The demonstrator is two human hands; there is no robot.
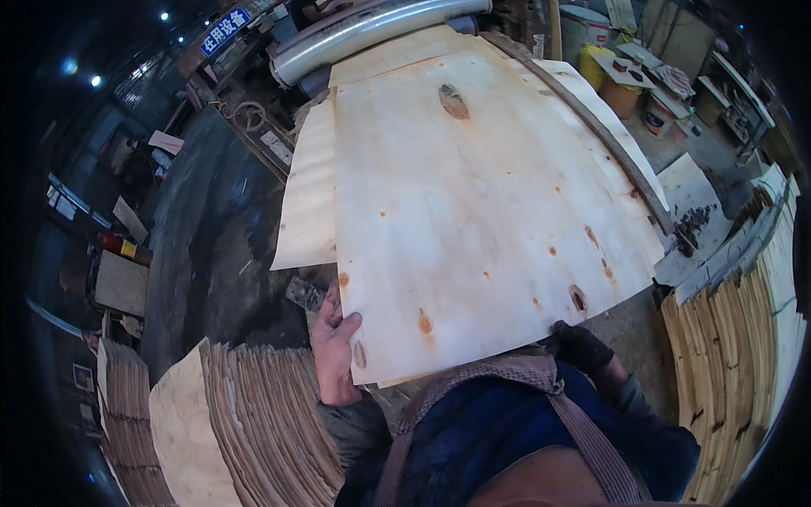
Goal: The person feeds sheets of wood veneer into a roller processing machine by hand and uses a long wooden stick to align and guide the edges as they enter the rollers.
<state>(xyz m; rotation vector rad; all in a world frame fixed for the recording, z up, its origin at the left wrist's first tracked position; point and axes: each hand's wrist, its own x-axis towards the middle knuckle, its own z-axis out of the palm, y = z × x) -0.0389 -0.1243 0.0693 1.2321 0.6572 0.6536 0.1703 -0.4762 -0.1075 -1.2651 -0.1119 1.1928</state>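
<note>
1. Filling the lower middle of the frame, the person's blue top and brown apron straps [583,439] sit nearest the camera
2. Just above, the left hand [334,342] is bare and grips the lower left corner of the veneer sheet [473,203]; its thumb lies on the top face and the fingers [331,306] are pressed together along the sheet's left edge
3. At the lower right edge of the sheet, the right hand [581,345] wears a dark glove and touches the sheet's near edge; how its fingers are set I cannot tell, as the sheet hides them
4. The pale veneer sheet, marked with brown knots, spreads from the hands up through the centre of the frame, lying over other sheets on the worktop [629,325]
5. Stacks of veneer strips stand on edge in the lower left [262,414] and along the right side [743,338]
6. Dark floor [203,228] runs up the left of the frame
7. Farthest off, a shiny roller [372,29] lies across the top, with a yellow bucket [596,63] in the upper right
</note>
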